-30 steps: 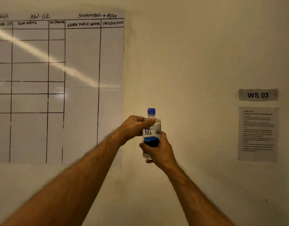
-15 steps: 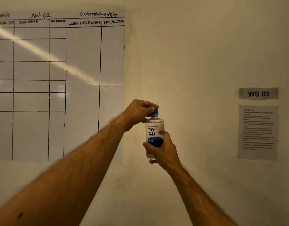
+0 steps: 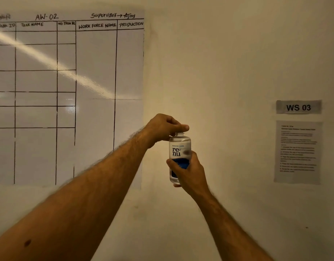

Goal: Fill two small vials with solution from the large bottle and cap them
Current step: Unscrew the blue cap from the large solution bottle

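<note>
The right hand [image 3: 188,172] grips the bottle [image 3: 179,157] upright in midair near the wall. The left hand's [image 3: 163,129] fingers are curled over its neck, cap hidden. A tilt now probably spills solution.

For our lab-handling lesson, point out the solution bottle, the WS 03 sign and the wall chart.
solution bottle [image 3: 176,150]: head view, on its white label.
WS 03 sign [image 3: 298,107]: head view, on the lettering.
wall chart [image 3: 95,63]: head view, blank column.

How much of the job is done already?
Only the start. The right hand holds the large bottle upright. The left hand grips its top, where the bare neck shows, so the cap seems to be coming off. No vials are in view; filling and capping remain.
</note>
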